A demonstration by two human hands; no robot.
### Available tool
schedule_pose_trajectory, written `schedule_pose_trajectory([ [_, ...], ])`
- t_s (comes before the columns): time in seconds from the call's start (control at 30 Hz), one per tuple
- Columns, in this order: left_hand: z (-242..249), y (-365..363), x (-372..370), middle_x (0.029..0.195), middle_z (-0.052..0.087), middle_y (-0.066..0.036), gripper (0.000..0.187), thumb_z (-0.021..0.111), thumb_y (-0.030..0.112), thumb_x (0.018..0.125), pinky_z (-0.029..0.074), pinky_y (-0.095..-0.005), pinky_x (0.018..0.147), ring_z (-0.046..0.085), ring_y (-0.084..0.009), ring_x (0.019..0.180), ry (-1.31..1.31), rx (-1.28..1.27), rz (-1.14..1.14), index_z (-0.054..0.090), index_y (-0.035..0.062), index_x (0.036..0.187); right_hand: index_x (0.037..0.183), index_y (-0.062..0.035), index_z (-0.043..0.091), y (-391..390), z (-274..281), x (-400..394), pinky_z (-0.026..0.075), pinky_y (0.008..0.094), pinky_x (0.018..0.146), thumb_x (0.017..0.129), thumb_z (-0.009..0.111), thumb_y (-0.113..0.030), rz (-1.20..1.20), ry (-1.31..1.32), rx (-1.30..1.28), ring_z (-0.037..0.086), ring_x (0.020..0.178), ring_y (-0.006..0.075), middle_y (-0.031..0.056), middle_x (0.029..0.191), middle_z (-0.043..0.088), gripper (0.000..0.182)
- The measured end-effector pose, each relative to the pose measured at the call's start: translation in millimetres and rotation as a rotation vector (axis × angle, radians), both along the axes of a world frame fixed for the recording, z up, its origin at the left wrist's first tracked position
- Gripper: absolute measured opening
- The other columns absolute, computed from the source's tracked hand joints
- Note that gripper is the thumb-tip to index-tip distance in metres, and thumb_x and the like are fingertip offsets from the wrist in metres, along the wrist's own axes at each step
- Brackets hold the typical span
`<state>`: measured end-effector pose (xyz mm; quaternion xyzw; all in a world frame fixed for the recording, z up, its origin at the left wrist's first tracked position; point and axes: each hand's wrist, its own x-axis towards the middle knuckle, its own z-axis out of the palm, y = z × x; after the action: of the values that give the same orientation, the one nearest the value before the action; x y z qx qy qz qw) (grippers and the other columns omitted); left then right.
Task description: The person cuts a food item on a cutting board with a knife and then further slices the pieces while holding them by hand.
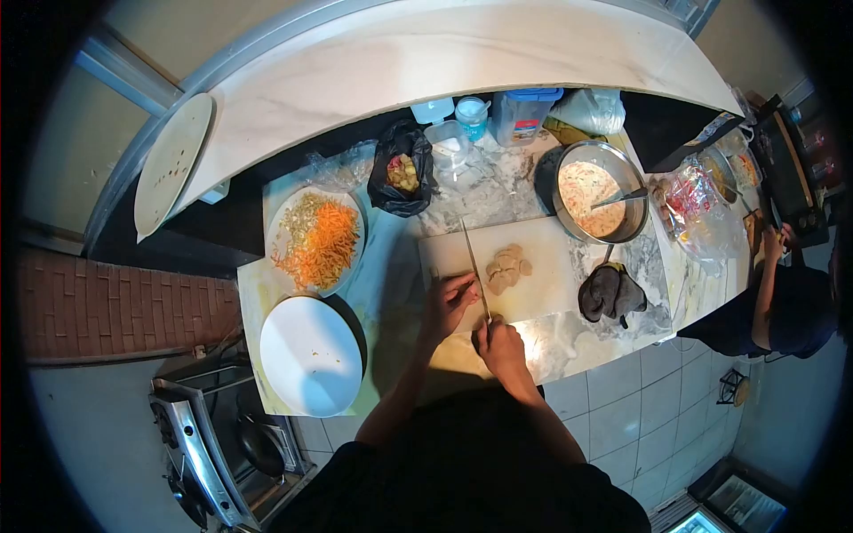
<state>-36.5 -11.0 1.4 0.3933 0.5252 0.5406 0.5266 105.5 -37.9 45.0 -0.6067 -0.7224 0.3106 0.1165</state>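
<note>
A kitchen knife [474, 259] is in my right hand [504, 348], which is wrapped round its handle at the near edge of the white cutting board [549, 247]. Its blade points away from me across the board. My left hand [451, 305] is just left of the blade, fingers bent and close together near it; whatever they may hold is hidden. Right of the blade lies a small pile of thin beige slices [508, 270] of food whose kind I cannot make out.
Left stand a plate of shredded carrot [324, 235] and pale shreds, and a white plate [311, 355]. A black bag [400, 200] stands behind. To the right are a bowl of creamy mix [591, 200], a dark cloth [613, 291] and another person [773, 302].
</note>
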Motion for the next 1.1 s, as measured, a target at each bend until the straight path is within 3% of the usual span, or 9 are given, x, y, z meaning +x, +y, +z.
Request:
schedule_pose_trajectory([
  [0.13, 2.4, -2.9, -0.5, 0.097, 0.064, -0.013, 0.031, 0.059, 0.006, 0.087, 0.053, -0.0270, 0.077, 0.065, -0.0173, 0.084, 0.048, -0.079, 0.021, 0.054, -0.0041, 0.116, 0.088, 0.0022, 0.053, 0.9, 5.2, 1.0, 0.048, 0.0490, 0.060, 0.088, 0.049, -0.022, 0.001, 0.027, -0.010, 0.059, 0.067, 0.0421, 0.0243, 0.072, 0.059, 0.025],
  [0.43, 4.7, -4.5, 5.6, 0.092, 0.067, -0.012, 0.027, 0.060, 0.007, 0.086, 0.053, -0.0247, 0.071, 0.065, -0.0154, 0.080, 0.145, -0.059, 0.094, 0.059, -0.0036, 0.111, 0.089, 0.0019, 0.052, 7.3, 18.3, -4.7, 0.048, 0.0501, 0.060, 0.087, 0.050, -0.020, -0.017, -0.022, -0.001, 0.059, 0.065, 0.0425, 0.0258, 0.069, 0.058, 0.022],
  [0.53, -2.6, -5.2, 4.7, 0.088, 0.067, -0.012, 0.028, 0.060, 0.007, 0.086, 0.052, -0.0240, 0.070, 0.066, -0.0149, 0.078, 0.139, 0.041, 0.099, 0.058, -0.0037, 0.112, 0.087, 0.0023, 0.051, 6.5, 23.7, -8.5, 0.045, 0.0515, 0.055, 0.089, 0.051, -0.022, -0.034, 0.075, 0.082, 0.056, 0.060, 0.0459, 0.0278, 0.062, 0.056, 0.024],
  [0.83, -6.7, -7.7, 6.1, 0.091, 0.067, -0.013, 0.030, 0.059, 0.010, 0.088, 0.053, -0.0259, 0.072, 0.065, -0.0166, 0.081, 0.074, 0.097, 0.099, 0.056, -0.0044, 0.114, 0.084, 0.0039, 0.048, 4.2, 8.8, -10.0, 0.048, 0.0483, 0.051, 0.090, 0.048, -0.022, 0.010, 0.014, 0.094, 0.058, 0.056, 0.0427, 0.0266, 0.060, 0.057, 0.026],
  [1.1, -13.0, -7.3, 6.4, 0.093, 0.066, -0.015, 0.029, 0.059, 0.008, 0.087, 0.054, -0.0265, 0.073, 0.066, -0.0175, 0.080, -0.004, 0.016, 0.105, 0.056, -0.0048, 0.113, 0.084, 0.0034, 0.047, 3.2, 9.1, -12.6, 0.048, 0.0481, 0.051, 0.091, 0.047, -0.022, 0.003, -0.009, 0.081, 0.058, 0.056, 0.0428, 0.0265, 0.059, 0.057, 0.026],
])
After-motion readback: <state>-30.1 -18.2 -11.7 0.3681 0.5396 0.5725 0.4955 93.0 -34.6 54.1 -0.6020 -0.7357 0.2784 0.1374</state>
